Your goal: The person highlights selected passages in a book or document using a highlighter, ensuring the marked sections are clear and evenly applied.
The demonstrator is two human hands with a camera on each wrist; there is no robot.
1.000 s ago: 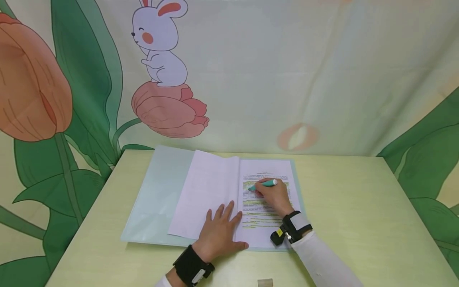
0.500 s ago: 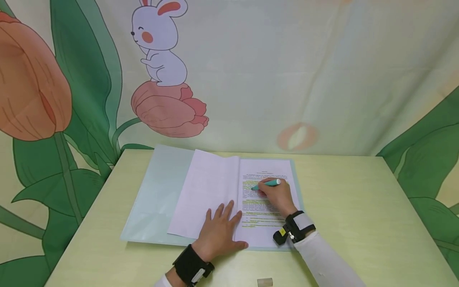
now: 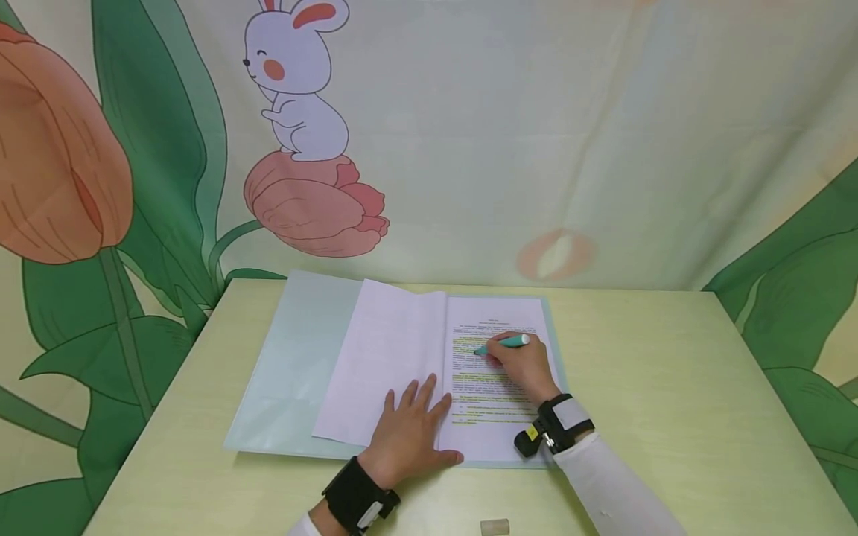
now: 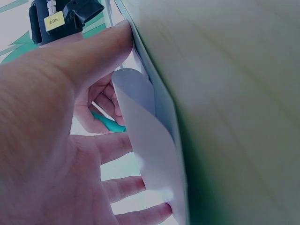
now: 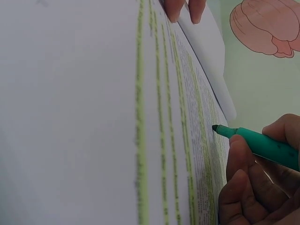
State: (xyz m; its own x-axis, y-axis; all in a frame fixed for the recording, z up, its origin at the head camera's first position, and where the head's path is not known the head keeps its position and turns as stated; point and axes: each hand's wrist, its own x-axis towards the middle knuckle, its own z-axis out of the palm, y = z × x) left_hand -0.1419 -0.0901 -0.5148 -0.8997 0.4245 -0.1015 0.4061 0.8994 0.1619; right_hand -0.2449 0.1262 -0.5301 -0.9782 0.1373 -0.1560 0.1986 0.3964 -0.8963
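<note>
My right hand (image 3: 526,365) pinches a teal highlighter (image 3: 512,342) with a white end. In the right wrist view the dark tip of the highlighter (image 5: 269,146) points at a line of print; whether it touches the paper I cannot tell. Several lines on the printed page (image 3: 492,443) are marked yellow-green. My left hand (image 3: 407,439) lies with fingers spread across the turned-over white sheet (image 3: 395,335) and the fold. Its thumb reaches the lower edge of the page. Both papers lie in an opened pale blue folder (image 3: 288,372).
A small grey-brown cylindrical piece (image 3: 494,527) lies at the table's near edge. The pale yellow table (image 3: 670,417) extends to the right of the folder. Behind it hangs a curtain (image 3: 456,134) printed with a rabbit and tulips.
My right hand has slid a little to the right along the text with the highlighter in its grip. The left hand has stayed in place.
</note>
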